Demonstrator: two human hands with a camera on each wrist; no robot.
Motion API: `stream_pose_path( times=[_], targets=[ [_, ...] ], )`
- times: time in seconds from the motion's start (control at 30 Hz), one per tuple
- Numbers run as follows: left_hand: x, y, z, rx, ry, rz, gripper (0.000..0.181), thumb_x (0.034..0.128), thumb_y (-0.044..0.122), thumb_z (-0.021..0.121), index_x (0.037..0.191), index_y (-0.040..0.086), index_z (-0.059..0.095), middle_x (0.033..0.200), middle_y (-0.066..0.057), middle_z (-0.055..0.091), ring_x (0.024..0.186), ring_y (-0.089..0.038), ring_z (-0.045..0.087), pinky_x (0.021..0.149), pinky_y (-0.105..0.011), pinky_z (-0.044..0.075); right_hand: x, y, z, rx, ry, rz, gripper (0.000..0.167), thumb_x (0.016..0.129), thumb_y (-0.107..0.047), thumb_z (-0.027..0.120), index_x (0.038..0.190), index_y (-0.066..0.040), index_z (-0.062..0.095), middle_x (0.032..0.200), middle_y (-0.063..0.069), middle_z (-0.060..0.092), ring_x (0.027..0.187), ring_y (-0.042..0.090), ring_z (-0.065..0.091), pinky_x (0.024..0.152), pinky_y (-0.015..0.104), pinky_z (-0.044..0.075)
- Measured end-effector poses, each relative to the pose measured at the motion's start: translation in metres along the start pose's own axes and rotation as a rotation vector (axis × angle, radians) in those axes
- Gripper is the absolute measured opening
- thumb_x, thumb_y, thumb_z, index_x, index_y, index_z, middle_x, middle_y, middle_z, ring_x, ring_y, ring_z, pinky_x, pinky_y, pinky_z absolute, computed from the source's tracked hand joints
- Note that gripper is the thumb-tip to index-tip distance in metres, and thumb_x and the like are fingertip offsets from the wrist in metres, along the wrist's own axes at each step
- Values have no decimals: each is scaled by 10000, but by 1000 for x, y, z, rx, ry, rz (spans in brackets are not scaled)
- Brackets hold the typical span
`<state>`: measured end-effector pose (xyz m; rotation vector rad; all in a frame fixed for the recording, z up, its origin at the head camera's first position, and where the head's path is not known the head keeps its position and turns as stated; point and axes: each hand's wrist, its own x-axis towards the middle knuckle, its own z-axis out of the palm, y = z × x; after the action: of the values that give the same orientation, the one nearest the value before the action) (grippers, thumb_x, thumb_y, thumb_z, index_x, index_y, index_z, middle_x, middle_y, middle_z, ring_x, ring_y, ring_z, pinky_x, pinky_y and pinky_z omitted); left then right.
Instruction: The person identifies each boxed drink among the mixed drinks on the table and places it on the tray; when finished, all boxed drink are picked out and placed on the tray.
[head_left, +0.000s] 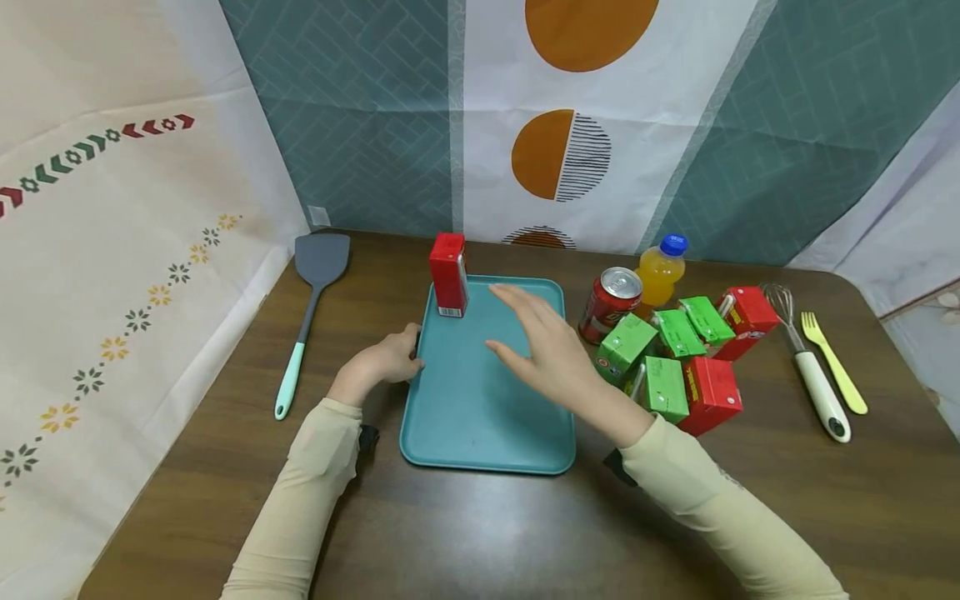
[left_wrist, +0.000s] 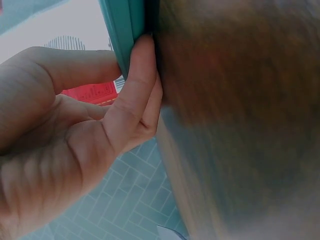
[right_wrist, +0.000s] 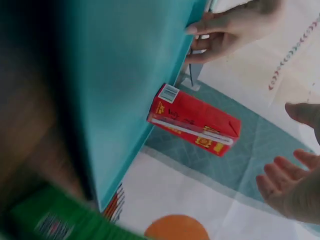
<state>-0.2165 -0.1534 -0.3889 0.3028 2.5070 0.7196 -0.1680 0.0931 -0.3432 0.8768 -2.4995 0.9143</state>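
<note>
The teal tray (head_left: pixel 487 417) lies on the table, and a red juice box (head_left: pixel 450 279) stands upright in its far left corner. At the tray's left edge, my left hand (head_left: pixel 381 357) pinches the rim; the left wrist view shows the thumb and fingers (left_wrist: pixel 142 65) on either side of the tray rim (left_wrist: pixel 122 30). My right hand (head_left: pixel 558 358) hangs over the right half of the tray with fingers spread, holding nothing. In the right wrist view the right hand (right_wrist: pixel 295 182) is apart from the red box (right_wrist: pixel 197 120).
Right of the tray stand a soda can (head_left: pixel 611 304), an orange juice bottle (head_left: pixel 660 271), several green boxes (head_left: pixel 663 387) and red boxes (head_left: pixel 708 396). A whisk (head_left: pixel 817 387) and yellow fork (head_left: pixel 836 367) lie farther right. A spatula (head_left: pixel 307 317) lies at the left.
</note>
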Motion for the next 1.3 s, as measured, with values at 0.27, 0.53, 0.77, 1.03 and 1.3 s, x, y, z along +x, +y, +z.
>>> stream_pose_path(
  times=[0.27,0.53,0.77,1.03,1.3],
  targets=[
    [-1,1,0,-13,-15,-4,595,944,84,479,1407,-96,151,1236,-274,474,946,-295,544,805,-394,452,-56,6,-46,-160,-12,-25,754,753,-302,781,1391,-111,427,1382,76,450,1232,238,438,946,457,420],
    [-3,-2,-3,1,-2,-3,573,953,92,469,1402,-95,165,1230,-261,489,941,-274,544,800,-372,442,-97,18,-88,-261,-56,-73,761,845,-634,477,1377,-90,452,1384,98,447,1238,272,435,937,472,391],
    [-1,3,-1,14,-2,1,565,947,86,475,1396,-98,186,1228,-255,501,942,-262,538,828,-377,441,-131,45,-124,-262,46,6,882,732,-679,597,1336,-44,494,1355,154,472,1263,274,404,1086,263,224],
    [-1,3,0,22,3,-13,572,949,100,479,1405,-81,186,1262,-240,488,1009,-265,508,891,-401,417,-159,78,-137,-24,50,206,1048,481,45,880,1405,-54,394,1412,46,398,1278,-27,314,961,49,225],
    [-2,4,0,30,11,-12,560,941,98,481,1392,-88,204,1206,-231,515,949,-260,518,830,-376,432,-166,89,-129,178,0,357,1054,628,138,775,1480,-88,198,1366,-96,357,1139,-51,400,808,48,377]
  ],
)
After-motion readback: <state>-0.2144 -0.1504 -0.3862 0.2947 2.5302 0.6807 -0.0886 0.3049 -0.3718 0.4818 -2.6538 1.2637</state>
